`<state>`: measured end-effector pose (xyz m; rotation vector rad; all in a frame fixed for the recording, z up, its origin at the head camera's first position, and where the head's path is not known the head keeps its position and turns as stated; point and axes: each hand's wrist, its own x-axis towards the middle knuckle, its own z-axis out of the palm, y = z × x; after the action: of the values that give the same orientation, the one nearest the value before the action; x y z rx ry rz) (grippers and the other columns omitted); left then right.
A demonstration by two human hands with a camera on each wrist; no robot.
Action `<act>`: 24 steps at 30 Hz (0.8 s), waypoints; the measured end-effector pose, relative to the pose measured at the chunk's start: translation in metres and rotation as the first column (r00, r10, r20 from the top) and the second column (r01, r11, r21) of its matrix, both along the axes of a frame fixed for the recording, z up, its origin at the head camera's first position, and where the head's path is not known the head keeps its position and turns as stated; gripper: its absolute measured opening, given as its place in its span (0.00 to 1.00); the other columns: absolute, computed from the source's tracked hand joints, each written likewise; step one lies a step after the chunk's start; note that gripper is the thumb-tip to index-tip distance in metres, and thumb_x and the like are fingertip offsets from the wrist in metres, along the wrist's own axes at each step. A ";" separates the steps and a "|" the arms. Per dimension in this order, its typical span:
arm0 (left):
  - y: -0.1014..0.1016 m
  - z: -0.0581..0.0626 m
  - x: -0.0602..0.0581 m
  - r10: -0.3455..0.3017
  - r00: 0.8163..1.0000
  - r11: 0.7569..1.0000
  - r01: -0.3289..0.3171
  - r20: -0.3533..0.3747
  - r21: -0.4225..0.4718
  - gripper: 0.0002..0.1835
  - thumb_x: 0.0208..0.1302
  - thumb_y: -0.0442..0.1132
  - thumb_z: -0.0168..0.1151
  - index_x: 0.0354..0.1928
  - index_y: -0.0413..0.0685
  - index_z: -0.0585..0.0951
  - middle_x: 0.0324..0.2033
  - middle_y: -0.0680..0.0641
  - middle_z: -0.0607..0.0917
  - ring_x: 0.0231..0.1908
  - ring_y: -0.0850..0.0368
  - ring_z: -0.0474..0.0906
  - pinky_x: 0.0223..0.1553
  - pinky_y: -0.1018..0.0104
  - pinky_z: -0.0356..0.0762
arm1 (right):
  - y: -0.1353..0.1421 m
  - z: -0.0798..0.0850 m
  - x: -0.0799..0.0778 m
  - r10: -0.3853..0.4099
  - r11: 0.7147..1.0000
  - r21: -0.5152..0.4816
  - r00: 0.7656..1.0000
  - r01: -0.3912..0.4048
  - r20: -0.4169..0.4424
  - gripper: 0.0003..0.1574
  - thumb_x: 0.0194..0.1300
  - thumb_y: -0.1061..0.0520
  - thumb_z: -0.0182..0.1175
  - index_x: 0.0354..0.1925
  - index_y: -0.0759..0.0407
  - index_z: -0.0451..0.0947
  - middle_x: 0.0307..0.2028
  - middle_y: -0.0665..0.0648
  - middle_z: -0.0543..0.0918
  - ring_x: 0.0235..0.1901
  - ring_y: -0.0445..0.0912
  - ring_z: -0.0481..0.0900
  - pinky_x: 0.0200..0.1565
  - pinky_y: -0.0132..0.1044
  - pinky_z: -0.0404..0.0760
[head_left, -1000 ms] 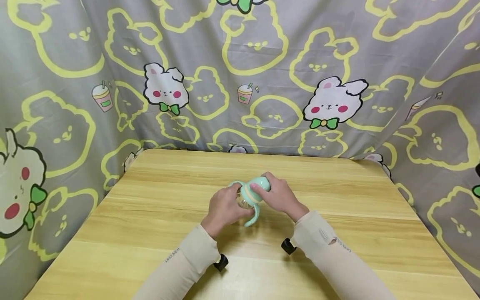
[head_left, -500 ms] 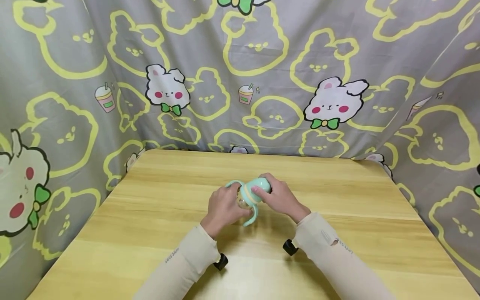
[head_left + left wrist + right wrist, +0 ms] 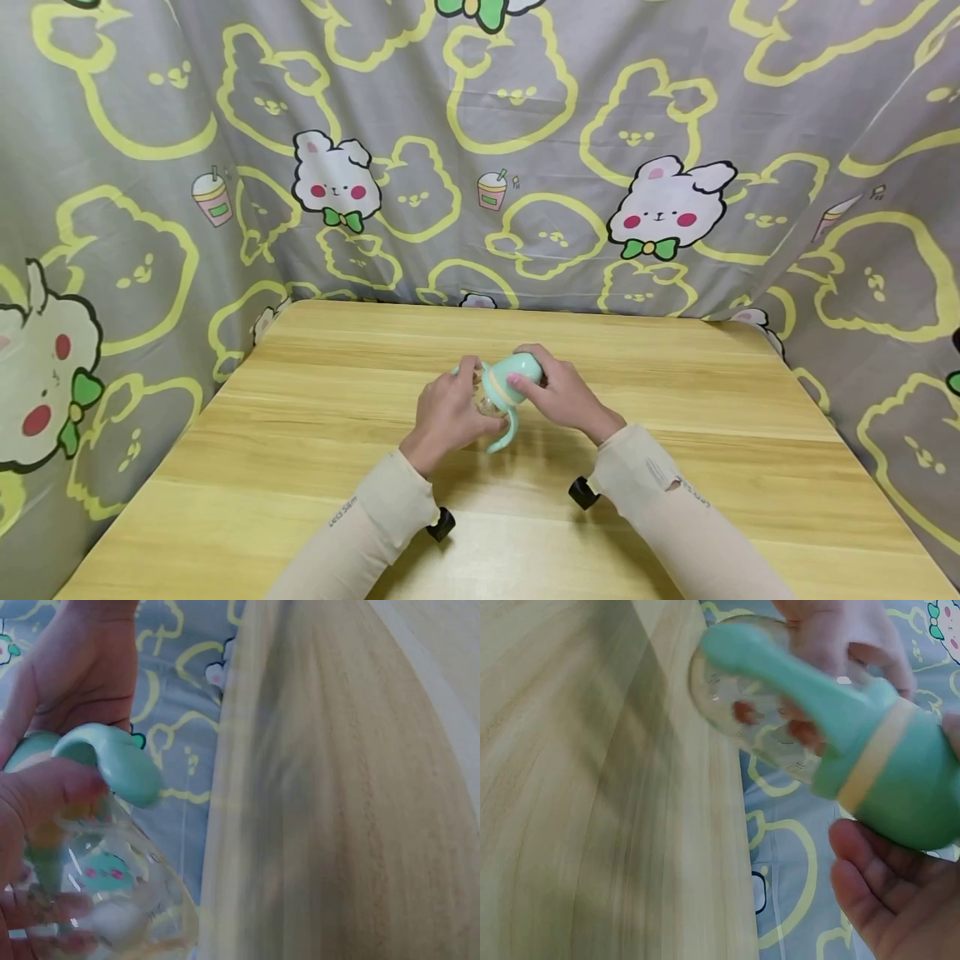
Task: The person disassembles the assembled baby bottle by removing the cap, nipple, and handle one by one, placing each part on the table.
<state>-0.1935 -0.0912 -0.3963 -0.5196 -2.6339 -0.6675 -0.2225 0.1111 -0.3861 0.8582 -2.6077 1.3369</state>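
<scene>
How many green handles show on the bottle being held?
2. In the head view, the near handle curves beside the left hand; the far handle, across the bottle, is partly hidden by that hand.

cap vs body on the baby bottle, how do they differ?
Look: the cap is opaque mint green; the bottle body is transparent, with fingers visible through it.
Hold: the right hand holds the cap; the left hand holds the bottle body.
Shared: both are tilted, in line with each other.
</scene>
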 end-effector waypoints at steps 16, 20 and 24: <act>0.002 0.000 0.002 -0.173 0.985 0.977 0.175 -0.027 0.119 0.38 0.42 0.48 0.79 0.59 0.53 0.76 0.30 0.53 0.83 0.27 0.61 0.75 0.26 0.67 0.71 | -0.001 0.009 0.003 -0.174 0.985 0.018 0.978 0.173 0.116 0.24 0.71 0.39 0.51 0.45 0.58 0.74 0.24 0.56 0.77 0.20 0.47 0.76 0.23 0.40 0.76; 0.000 0.001 0.002 -0.153 0.986 0.986 0.157 -0.063 0.065 0.37 0.41 0.50 0.80 0.57 0.52 0.78 0.33 0.53 0.85 0.31 0.59 0.79 0.29 0.66 0.74 | -0.003 0.006 0.003 -0.146 0.989 -0.020 0.981 0.150 0.128 0.21 0.71 0.41 0.52 0.47 0.56 0.74 0.26 0.55 0.78 0.23 0.50 0.78 0.25 0.40 0.76; -0.002 0.003 0.001 -0.127 0.990 0.991 0.129 -0.060 0.036 0.37 0.39 0.50 0.81 0.56 0.53 0.78 0.33 0.53 0.85 0.31 0.59 0.80 0.29 0.65 0.75 | -0.003 0.005 0.003 -0.113 0.992 -0.034 0.984 0.119 0.141 0.21 0.72 0.43 0.53 0.50 0.57 0.73 0.30 0.56 0.79 0.26 0.50 0.80 0.28 0.40 0.77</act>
<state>-0.1927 -0.0931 -0.3936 -0.6900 -2.5443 -0.7311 -0.2198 0.1077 -0.3815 0.6175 -2.6741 1.4632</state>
